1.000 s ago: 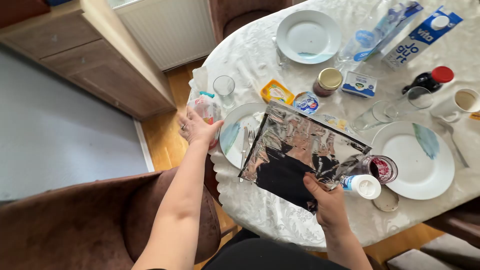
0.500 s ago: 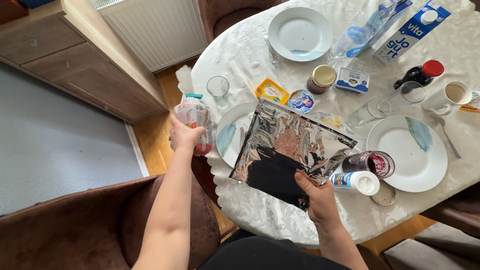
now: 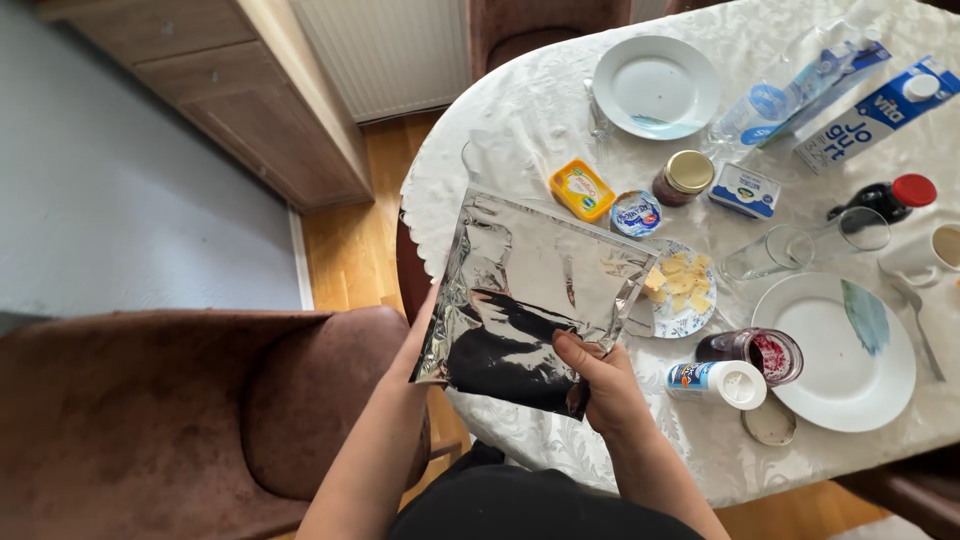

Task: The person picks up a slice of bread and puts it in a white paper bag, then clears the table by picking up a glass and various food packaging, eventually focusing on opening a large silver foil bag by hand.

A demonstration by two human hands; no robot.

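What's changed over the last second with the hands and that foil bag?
The left hand left the clear plastic packet at the table's edge and came to the near left edge of the large silver foil bag. The bag, gripped throughout by the right hand, was lifted and now hides that packet and the near plate. The small patterned plate of cheese pieces is uncovered. Jars, cartons and white plates stayed put.

A silver, mirror-shiny foil bag (image 3: 530, 290) shows dark reflections near its lower edge. The surface (image 3: 520, 110) wears a white cloth with a raised floral pattern. At upper centre sits a yellow tub (image 3: 581, 190); at right, a white plate (image 3: 835, 350) with a blue-green streak and a red-capped dark bottle (image 3: 888, 196).
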